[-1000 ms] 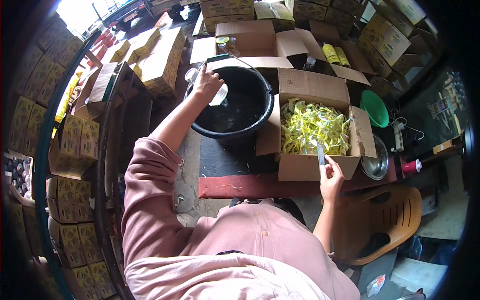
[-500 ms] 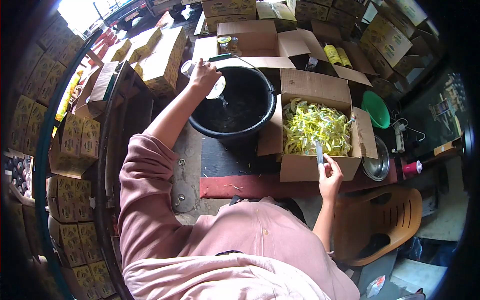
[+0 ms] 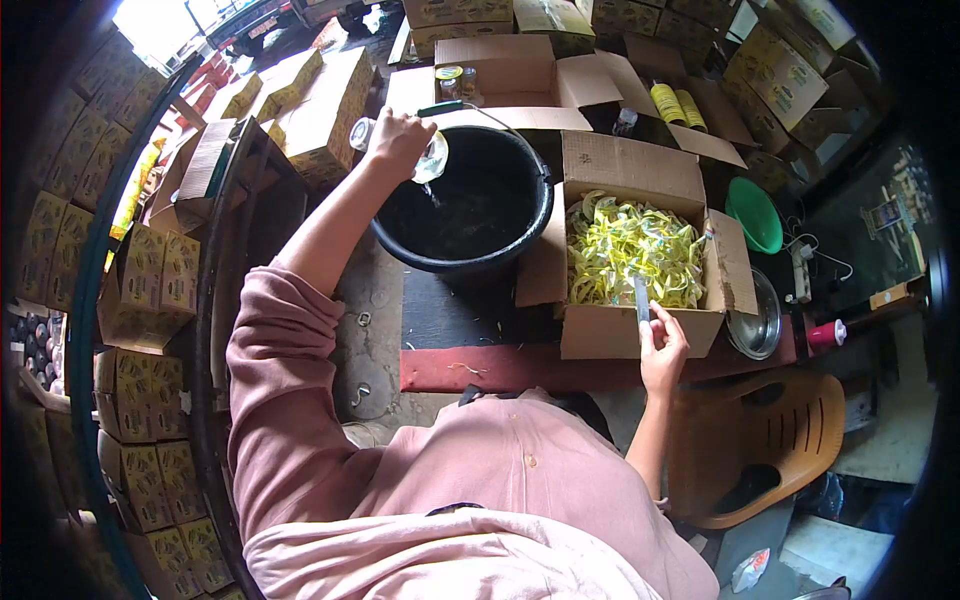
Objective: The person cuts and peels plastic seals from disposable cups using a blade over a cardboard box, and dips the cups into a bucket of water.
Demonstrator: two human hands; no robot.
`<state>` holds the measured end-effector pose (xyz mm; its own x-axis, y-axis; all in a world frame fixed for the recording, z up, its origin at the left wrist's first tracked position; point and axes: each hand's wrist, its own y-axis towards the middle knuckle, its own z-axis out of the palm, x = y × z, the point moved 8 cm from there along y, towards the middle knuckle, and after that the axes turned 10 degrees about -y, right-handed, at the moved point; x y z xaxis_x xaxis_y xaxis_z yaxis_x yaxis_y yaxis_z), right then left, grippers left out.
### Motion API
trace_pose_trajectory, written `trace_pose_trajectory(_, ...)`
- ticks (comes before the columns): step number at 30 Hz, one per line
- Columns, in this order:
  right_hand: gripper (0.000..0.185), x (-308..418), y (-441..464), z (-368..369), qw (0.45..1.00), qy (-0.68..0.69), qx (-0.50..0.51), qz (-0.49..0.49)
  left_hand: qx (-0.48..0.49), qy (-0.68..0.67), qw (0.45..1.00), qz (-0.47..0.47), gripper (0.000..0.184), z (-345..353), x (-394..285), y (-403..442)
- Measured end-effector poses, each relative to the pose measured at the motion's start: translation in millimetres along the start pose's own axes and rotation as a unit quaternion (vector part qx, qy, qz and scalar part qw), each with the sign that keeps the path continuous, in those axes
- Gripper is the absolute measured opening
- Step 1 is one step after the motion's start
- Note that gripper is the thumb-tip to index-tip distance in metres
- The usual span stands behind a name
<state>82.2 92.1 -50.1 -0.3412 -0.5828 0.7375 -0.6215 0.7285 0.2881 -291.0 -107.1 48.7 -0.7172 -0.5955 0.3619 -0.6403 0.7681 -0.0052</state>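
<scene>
My left hand [image 3: 402,145] is wrapped round a clear jar [image 3: 432,160], tipped over the left side of a black bucket [image 3: 465,262]. Clear liquid runs from the jar's mouth into the bucket. The bucket's wire handle, with a green grip [image 3: 440,108], leans toward the far side. My right hand [image 3: 665,350] pinches a flat, narrow metal blade [image 3: 642,298], pointing away from me over the near edge of an open cardboard box [image 3: 610,335]. Crumpled yellow-and-white strips [image 3: 632,245] fill this box. Its far flap stands up.
Behind the bucket is an open carton [image 3: 510,62] with jars [image 3: 455,85] inside. Yellow cans [image 3: 668,104] lie at the far right. A green bowl [image 3: 755,215], a metal bowl [image 3: 757,325] and a brown plastic chair [image 3: 755,440] are on my right. Stacked cartons [image 3: 150,275] line the left.
My left hand has shifted slightly left with the jar, which still pours. The bucket's handle has moved a little. My right hand and the blade have barely moved.
</scene>
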Motion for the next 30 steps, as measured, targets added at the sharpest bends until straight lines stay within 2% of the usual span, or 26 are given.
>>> trace_pose_trajectory(2,0.025,-0.9,-0.8,-0.3,1.000,0.001,0.001,0.000,-0.031,-0.015,0.999,0.019,0.071,3.1,-2.9,-4.3)
trace_pose_trajectory(5,0.026,-2.1,-2.2,-2.1,1.000,0.005,0.000,0.003,0.021,-0.025,0.999,-0.005,0.070,20.2,-7.0,-6.8)
trace_pose_trajectory(6,0.025,-2.4,-2.8,-3.2,1.000,0.009,-0.001,0.005,0.013,-0.047,0.999,-0.011,0.060,21.5,-6.6,-9.6)
trace_pose_trajectory(9,0.025,-3.8,-4.6,-6.2,1.000,0.009,-0.005,0.007,0.152,-0.125,0.975,-0.099,0.052,43.1,4.5,-16.3)
trace_pose_trajectory(11,0.026,-4.8,-5.2,-7.8,1.000,0.002,-0.005,-0.005,0.248,-0.146,0.951,-0.116,0.061,55.3,2.8,-23.1)
trace_pose_trajectory(13,0.027,-8.1,-6.7,-8.3,1.000,-0.008,-0.004,-0.027,0.261,-0.171,0.939,-0.147,0.078,74.3,8.5,-20.2)
trace_pose_trajectory(16,0.025,-6.1,-8.7,-12.7,1.000,0.006,-0.003,0.024,0.207,-0.174,0.955,-0.122,0.085,79.9,2.7,-20.2)
trace_pose_trajectory(19,0.026,-4.9,-8.4,-17.7,0.999,0.017,-0.019,0.021,0.217,-0.173,0.959,-0.063,0.089,71.7,-9.7,-22.0)
trace_pose_trajectory(20,0.026,-6.8,-8.7,-19.0,0.999,0.015,-0.023,0.017,0.166,-0.226,0.958,-0.056,0.091,69.5,-11.8,-22.1)
trace_pose_trajectory(21,0.026,-5.3,-8.0,-21.4,1.000,0.000,-0.026,0.010,0.172,-0.189,0.966,-0.027,0.099,83.6,-14.6,-22.8)
trace_pose_trajectory(22,0.026,-4.0,-7.6,-23.4,1.000,-0.007,-0.027,0.008,0.275,-0.099,0.956,-0.032,0.111,91.0,-22.1,-30.5)
trace_pose_trajectory(23,0.026,-3.1,-7.1,-25.5,0.999,-0.015,-0.028,0.006,0.480,-0.087,0.871,-0.059,0.117,118.1,-22.9,-46.5)
trace_pose_trajectory(25,0.027,-4.3,-4.9,-30.2,0.999,-0.012,-0.041,-0.013,0.494,-0.085,0.865,-0.016,0.106,124.6,-24.6,-37.6)
trace_pose_trajectory(26,0.027,-4.9,-3.9,-33.6,0.999,-0.016,-0.039,-0.010,0.354,-0.117,0.927,-0.031,0.087,102.7,-24.8,-28.1)
trace_pose_trajectory(27,0.027,-6.1,-2.5,-37.6,0.999,-0.020,-0.037,-0.007,0.206,-0.149,0.966,-0.045,0.069,76.1,-23.3,-23.8)
trace_pose_trajectory(28,0.028,-7.3,-1.1,-41.8,0.999,-0.024,-0.036,-0.015,0.373,-0.101,0.922,-0.029,0.064,124.3,-19.2,-25.5)
trace_pose_trajectory(29,0.028,-11.7,0.6,-45.9,0.999,-0.025,-0.031,-0.009,0.526,-0.046,0.849,-0.013,0.059,126.6,-29.0,-40.0)
trace_pose_trajectory(30,0.028,-16.7,2.6,-51.3,0.999,-0.023,-0.034,-0.009,0.500,-0.089,0.861,-0.027,0.059,111.5,-34.5,-40.8)
